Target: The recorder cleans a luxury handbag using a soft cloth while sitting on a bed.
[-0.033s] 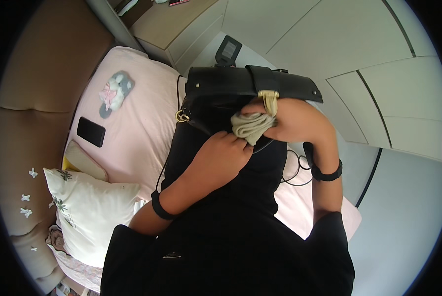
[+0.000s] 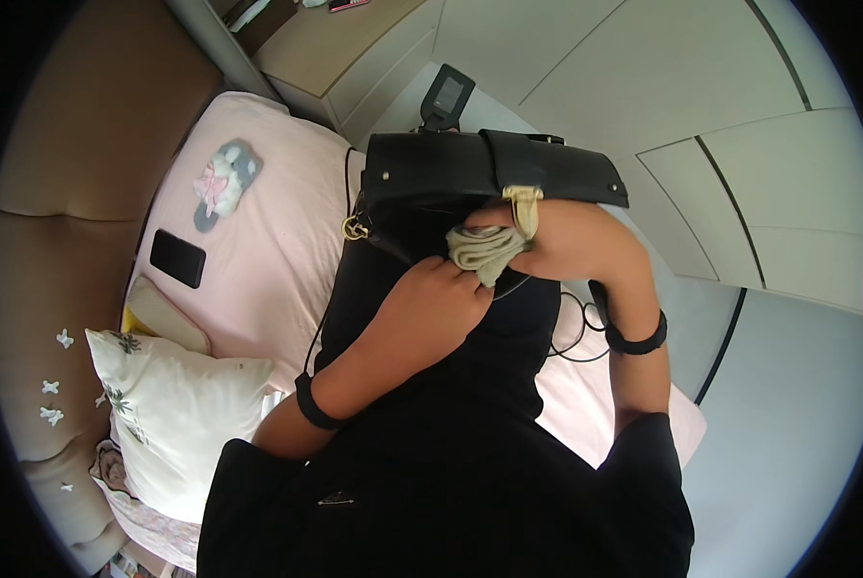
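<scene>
A black leather handbag [image 2: 431, 169] with gold metal fittings rests on my lap, its flap lifted away from me. My right hand [image 2: 557, 241] grips a folded beige-green cloth [image 2: 484, 249] at the bag's mouth, partly under the flap. A gold clasp piece [image 2: 522, 204] hangs from the flap over this hand. Closed at the near edge of the opening, my left hand [image 2: 441, 301] appears to grip the bag's rim just below the cloth. Its fingertips are hidden, and the bag's inside is mostly dark.
I sit on a bed with a pink sheet [image 2: 268, 222]. To the left lie a grey plush toy [image 2: 227, 183], a black phone [image 2: 177, 257] and a white pillow [image 2: 186, 414]. Black cables [image 2: 578, 332] loop at my right. White cabinets [image 2: 720, 96] stand ahead.
My right hand and the folded cloth have shifted slightly left at the bag's mouth. The left hand stays nearly still.
</scene>
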`<move>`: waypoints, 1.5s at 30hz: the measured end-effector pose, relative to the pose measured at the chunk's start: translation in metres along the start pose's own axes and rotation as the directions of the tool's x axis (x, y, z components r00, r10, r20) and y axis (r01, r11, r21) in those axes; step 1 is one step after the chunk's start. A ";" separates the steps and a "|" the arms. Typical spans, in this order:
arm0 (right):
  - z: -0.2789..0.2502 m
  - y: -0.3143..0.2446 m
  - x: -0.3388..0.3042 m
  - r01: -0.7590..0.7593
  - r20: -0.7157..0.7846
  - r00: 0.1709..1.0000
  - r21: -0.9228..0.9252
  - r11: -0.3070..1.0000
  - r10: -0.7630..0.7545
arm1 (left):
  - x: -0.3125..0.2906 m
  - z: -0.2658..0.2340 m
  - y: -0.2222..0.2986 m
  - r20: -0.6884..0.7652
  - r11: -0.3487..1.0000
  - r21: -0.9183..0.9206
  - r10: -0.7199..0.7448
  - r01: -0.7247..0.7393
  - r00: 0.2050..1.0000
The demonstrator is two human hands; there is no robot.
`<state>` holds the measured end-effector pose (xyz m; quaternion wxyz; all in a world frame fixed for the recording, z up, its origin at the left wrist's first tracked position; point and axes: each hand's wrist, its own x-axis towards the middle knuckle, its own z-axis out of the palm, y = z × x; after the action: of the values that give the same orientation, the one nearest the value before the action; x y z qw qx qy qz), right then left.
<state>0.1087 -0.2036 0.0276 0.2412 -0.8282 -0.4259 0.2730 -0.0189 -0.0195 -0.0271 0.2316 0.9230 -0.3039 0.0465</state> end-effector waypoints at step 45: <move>0.099 -0.002 -0.005 -0.141 -0.293 0.947 0.005 0.990 0.136 | 0.016 -0.050 -0.047 0.174 0.973 0.197 -0.155 0.119 0.973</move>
<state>0.0400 -0.1900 -0.0426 0.2752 -0.8891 -0.3287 0.1604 0.0242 0.0277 0.0021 0.1176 0.9596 -0.2541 -0.0291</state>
